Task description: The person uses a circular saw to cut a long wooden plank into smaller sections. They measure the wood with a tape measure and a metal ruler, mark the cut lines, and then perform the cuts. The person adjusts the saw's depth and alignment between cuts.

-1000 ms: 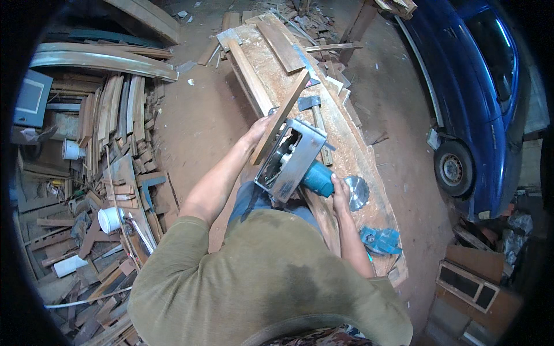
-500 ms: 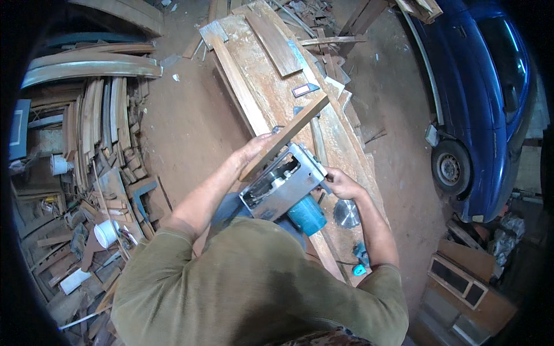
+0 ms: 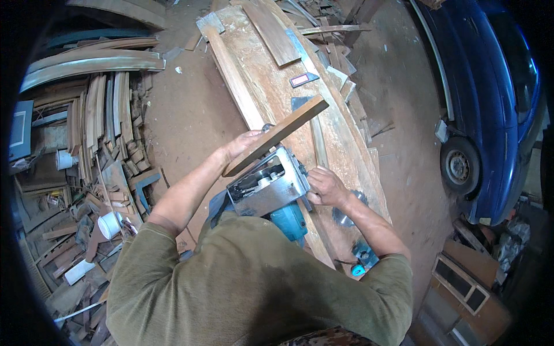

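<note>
An upturned power saw with a steel base plate (image 3: pixel 262 196) and teal motor housing (image 3: pixel 288 222) sits against my body, its inner parts showing through the opening. My left hand (image 3: pixel 242 144) is closed around a wooden board (image 3: pixel 294 121) that slants across the saw's upper side, and a metal loop shows by my fingertips. My right hand (image 3: pixel 326 185) grips the right side of the base plate; its fingertips are partly hidden. Behind my right forearm lies a round saw blade (image 3: pixel 341 216) on the bench. An axe (image 3: pixel 317 144) lies beyond the board, partly hidden by it.
The long sawdust-covered bench (image 3: pixel 352 161) holds planks (image 3: pixel 271 32), a square (image 3: pixel 303 79), a blue tool (image 3: pixel 363 254) and a teal tape measure (image 3: pixel 358 270). Scrap wood piles (image 3: pixel 109 115) and white buckets (image 3: pixel 109 225) fill the left. A blue car (image 3: pixel 485 144) stands at right.
My right hand has moved from the end of the motor housing up to the base plate's side. The saw and board have shifted left, and the board now lies more slanted.
</note>
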Demonstrator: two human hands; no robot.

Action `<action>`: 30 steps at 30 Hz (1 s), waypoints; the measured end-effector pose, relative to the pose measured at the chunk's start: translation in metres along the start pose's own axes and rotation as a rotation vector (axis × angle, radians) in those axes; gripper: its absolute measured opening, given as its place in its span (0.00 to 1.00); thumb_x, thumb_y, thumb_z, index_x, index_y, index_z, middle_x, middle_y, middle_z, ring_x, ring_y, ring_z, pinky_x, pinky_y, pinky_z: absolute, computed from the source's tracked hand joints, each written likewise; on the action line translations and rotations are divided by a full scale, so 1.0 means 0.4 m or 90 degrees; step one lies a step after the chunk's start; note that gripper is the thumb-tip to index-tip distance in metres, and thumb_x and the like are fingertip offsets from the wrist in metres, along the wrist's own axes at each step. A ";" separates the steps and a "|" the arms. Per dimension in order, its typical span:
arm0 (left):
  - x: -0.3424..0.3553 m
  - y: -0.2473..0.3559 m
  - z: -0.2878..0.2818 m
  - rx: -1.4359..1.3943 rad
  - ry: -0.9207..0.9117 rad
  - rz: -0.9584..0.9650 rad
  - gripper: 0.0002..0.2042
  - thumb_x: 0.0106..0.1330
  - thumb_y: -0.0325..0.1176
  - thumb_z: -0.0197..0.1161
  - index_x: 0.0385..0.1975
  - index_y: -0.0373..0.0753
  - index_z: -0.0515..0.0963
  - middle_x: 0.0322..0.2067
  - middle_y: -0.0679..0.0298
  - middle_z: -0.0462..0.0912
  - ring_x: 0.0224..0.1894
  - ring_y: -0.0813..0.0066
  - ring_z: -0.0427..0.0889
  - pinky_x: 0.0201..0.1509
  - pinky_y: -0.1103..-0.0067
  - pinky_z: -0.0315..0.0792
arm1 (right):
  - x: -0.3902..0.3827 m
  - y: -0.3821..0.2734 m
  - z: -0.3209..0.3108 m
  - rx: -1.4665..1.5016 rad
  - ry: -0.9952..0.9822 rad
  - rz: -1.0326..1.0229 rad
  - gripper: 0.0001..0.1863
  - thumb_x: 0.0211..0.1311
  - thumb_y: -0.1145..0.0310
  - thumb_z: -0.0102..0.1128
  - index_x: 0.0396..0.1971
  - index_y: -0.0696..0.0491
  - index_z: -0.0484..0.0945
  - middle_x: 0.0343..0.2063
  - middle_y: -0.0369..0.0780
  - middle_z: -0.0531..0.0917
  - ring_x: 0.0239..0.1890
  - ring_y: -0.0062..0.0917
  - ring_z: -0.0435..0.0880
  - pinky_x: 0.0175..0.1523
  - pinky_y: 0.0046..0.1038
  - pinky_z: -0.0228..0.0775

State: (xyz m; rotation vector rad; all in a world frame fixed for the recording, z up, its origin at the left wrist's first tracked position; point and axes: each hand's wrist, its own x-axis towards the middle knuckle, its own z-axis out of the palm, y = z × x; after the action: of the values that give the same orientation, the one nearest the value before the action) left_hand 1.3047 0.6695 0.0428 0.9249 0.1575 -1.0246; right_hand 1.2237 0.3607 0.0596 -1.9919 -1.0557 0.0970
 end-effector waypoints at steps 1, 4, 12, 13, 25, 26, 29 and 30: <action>0.006 0.000 -0.006 0.006 0.026 -0.029 0.17 0.75 0.40 0.57 0.55 0.36 0.77 0.43 0.63 0.86 0.41 0.78 0.86 0.45 0.79 0.83 | -0.011 0.001 0.010 -0.018 0.009 0.002 0.13 0.40 0.70 0.64 0.26 0.57 0.71 0.26 0.44 0.71 0.30 0.40 0.74 0.39 0.39 0.69; 0.010 -0.021 -0.034 0.019 0.036 -0.033 0.17 0.75 0.40 0.56 0.56 0.37 0.76 0.44 0.59 0.85 0.40 0.72 0.87 0.43 0.71 0.86 | -0.015 -0.009 0.034 -0.083 0.059 -0.032 0.12 0.40 0.70 0.63 0.22 0.55 0.68 0.23 0.42 0.70 0.26 0.38 0.72 0.34 0.37 0.66; -0.001 -0.037 -0.046 0.018 0.044 0.026 0.17 0.76 0.38 0.54 0.58 0.36 0.75 0.46 0.60 0.84 0.41 0.75 0.87 0.46 0.76 0.84 | -0.027 -0.081 0.154 0.052 0.310 0.280 0.07 0.51 0.74 0.60 0.19 0.56 0.71 0.19 0.39 0.71 0.23 0.36 0.75 0.29 0.34 0.65; 0.000 -0.032 -0.044 0.037 0.054 0.019 0.17 0.76 0.38 0.54 0.58 0.36 0.75 0.46 0.61 0.85 0.41 0.76 0.86 0.46 0.77 0.84 | -0.051 -0.080 0.152 0.203 0.250 0.393 0.05 0.60 0.73 0.57 0.32 0.58 0.78 0.29 0.40 0.80 0.31 0.31 0.80 0.36 0.33 0.72; -0.020 -0.040 0.162 0.119 0.144 0.017 0.20 0.78 0.50 0.50 0.49 0.40 0.80 0.33 0.67 0.85 0.32 0.81 0.82 0.38 0.80 0.79 | -0.159 -0.052 0.126 1.102 0.415 0.410 0.23 0.63 0.61 0.69 0.55 0.53 0.76 0.49 0.41 0.83 0.45 0.24 0.82 0.53 0.32 0.75; -0.022 -0.056 0.166 0.111 0.158 0.033 0.20 0.78 0.50 0.50 0.48 0.40 0.80 0.33 0.68 0.84 0.32 0.82 0.82 0.38 0.80 0.79 | -0.148 -0.057 0.124 1.089 0.422 0.409 0.20 0.63 0.62 0.69 0.51 0.52 0.78 0.48 0.41 0.83 0.43 0.24 0.82 0.52 0.32 0.76; -0.071 -0.053 0.239 0.105 0.177 0.070 0.19 0.79 0.49 0.49 0.51 0.40 0.78 0.35 0.68 0.83 0.33 0.82 0.81 0.39 0.81 0.79 | -0.175 -0.015 0.142 1.070 0.393 0.314 0.13 0.59 0.65 0.72 0.41 0.50 0.78 0.46 0.39 0.83 0.42 0.23 0.84 0.49 0.29 0.78; -0.083 -0.063 0.249 0.079 0.180 0.092 0.19 0.79 0.48 0.49 0.52 0.39 0.78 0.36 0.68 0.83 0.34 0.82 0.81 0.39 0.81 0.79 | -0.180 0.006 0.143 1.065 0.373 0.261 0.12 0.58 0.66 0.73 0.37 0.50 0.78 0.45 0.38 0.83 0.42 0.22 0.84 0.49 0.28 0.79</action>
State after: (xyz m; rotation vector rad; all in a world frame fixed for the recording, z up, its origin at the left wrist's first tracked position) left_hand 1.2380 0.6147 0.1073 1.1762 0.2606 -0.7743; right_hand 1.1550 0.3461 0.0002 -0.5381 0.0395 0.4171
